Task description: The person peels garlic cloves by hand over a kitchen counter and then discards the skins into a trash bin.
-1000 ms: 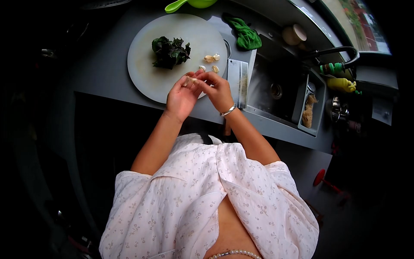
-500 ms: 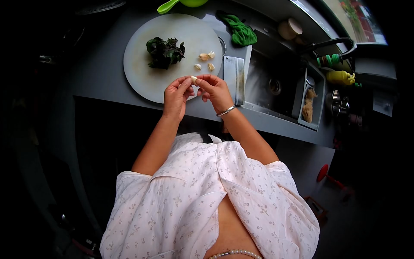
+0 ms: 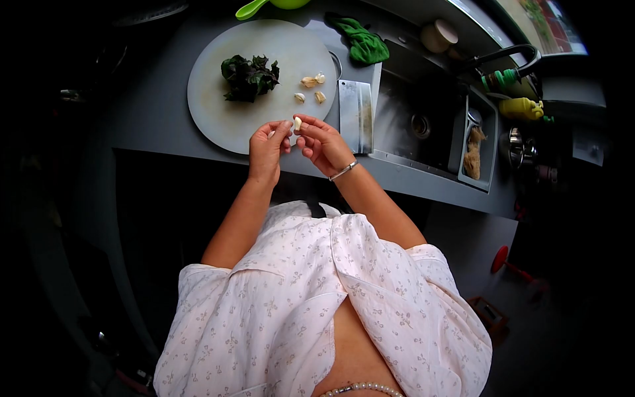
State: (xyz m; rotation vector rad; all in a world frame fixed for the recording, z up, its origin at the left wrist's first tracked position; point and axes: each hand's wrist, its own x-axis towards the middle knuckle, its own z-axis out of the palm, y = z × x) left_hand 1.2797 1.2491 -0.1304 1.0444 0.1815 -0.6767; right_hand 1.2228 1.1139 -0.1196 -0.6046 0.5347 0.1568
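Gripping garlic clove [image 3: 297,124] in right hand [image 3: 323,145], between thumb and fingertips, probably for fine control. At cutting board's [image 3: 215,118] right side, near edge: loose cloves [image 3: 320,96], presumably for easy reach. With gripped clove just beside left hand [image 3: 266,149], curled inward; cannot tell if holding anything.

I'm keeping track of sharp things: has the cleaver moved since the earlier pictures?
No: the cleaver lies in the same place beside the sink; the camera's view shifted.
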